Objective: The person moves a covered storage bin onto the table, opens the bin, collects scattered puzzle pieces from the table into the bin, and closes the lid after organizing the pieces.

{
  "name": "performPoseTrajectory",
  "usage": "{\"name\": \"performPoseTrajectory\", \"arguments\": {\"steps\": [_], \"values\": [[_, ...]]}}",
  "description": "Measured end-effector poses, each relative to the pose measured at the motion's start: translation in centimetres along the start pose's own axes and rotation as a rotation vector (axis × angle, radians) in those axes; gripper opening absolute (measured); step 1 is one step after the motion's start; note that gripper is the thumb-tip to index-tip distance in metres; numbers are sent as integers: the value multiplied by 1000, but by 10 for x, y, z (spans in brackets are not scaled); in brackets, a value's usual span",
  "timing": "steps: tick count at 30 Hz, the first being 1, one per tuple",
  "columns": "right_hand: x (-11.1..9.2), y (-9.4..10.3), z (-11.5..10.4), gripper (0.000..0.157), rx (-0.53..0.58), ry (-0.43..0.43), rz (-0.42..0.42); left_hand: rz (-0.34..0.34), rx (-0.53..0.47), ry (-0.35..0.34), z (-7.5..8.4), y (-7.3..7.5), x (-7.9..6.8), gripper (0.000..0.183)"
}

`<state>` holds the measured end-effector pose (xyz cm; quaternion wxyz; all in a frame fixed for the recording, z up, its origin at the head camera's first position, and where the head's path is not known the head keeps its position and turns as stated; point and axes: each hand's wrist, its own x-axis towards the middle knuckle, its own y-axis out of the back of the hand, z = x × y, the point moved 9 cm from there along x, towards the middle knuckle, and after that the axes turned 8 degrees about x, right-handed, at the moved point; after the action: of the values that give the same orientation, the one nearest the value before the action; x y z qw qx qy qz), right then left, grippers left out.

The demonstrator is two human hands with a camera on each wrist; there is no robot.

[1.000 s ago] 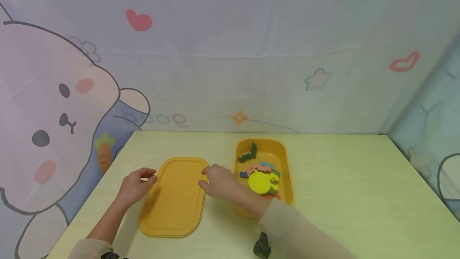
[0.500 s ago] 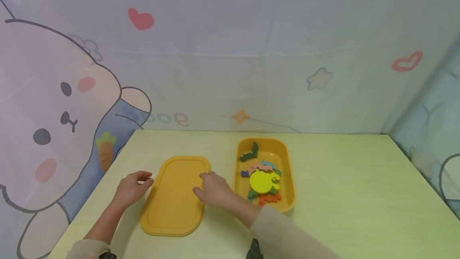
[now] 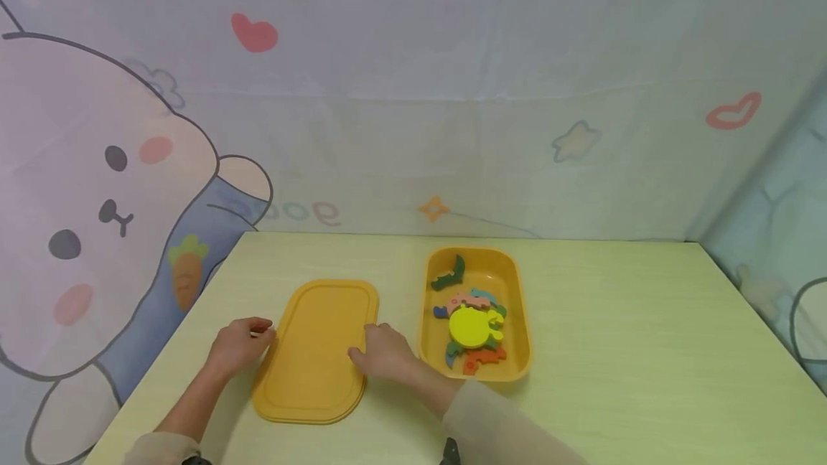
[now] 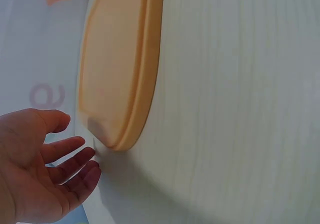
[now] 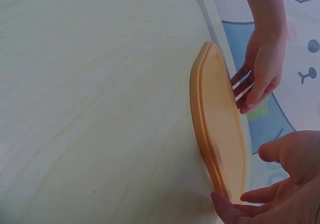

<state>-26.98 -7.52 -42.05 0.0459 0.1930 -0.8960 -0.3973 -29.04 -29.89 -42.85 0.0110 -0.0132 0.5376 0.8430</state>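
A flat yellow-orange lid with rounded corners (image 3: 316, 350) lies on the table. Beside its left edge is my left hand (image 3: 240, 346), fingers relaxed and slightly bent; the left wrist view (image 4: 47, 169) shows nothing in its grasp. My right hand (image 3: 386, 354) is at the lid's right edge. In the right wrist view, one of its fingertips (image 5: 223, 204) appears to touch the lid's rim, with the thumb held apart. To the right stands a yellow-orange box (image 3: 515, 321) containing several colourful flat pieces, among them a yellow crab-like one (image 3: 470, 327).
The pale wood-grain table (image 3: 614, 329) runs under everything. A printed cloth (image 3: 400, 92) with a cartoon animal hangs behind it and at the sides. A dark green curved piece (image 3: 449, 275) lies near the box's far end.
Both hands have come slightly nearer to me along the lid's sides. My right forearm has moved off the box, showing the orange-red piece near its front. The lid stays in place.
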Motion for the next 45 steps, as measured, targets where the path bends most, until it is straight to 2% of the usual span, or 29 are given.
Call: {"name": "performPoseTrajectory", "arguments": {"steps": [4, 9, 14, 18, 24, 34, 41, 45], "values": [[1, -1, 4, 41, 5, -6, 19, -22, 13, 13, -1, -6, 2, 38], [3, -3, 6, 33, 15, -14, 11, -39, 56, 4, 6, -11, 2, 39], [2, -6, 5, 35, 33, -12, -5, -48, 126, 43, 9, -15, 0, 42], [1, -9, 5, 43, 68, -21, -11, -24, 164, 31, 13, -14, 0, 42], [0, -12, 7, 52, 177, -54, -13, -30, 80, 38, 14, -11, -1, 39], [-3, -8, 13, 58, 330, -115, 40, -59, 15, 94, 2, -6, -2, 40], [-1, -7, 15, 60, 365, -124, 87, -68, -65, 110, 0, -4, -3, 41], [0, -6, 14, 59, 360, -111, 100, -73, -146, 106, -2, -2, -4, 41]]}}
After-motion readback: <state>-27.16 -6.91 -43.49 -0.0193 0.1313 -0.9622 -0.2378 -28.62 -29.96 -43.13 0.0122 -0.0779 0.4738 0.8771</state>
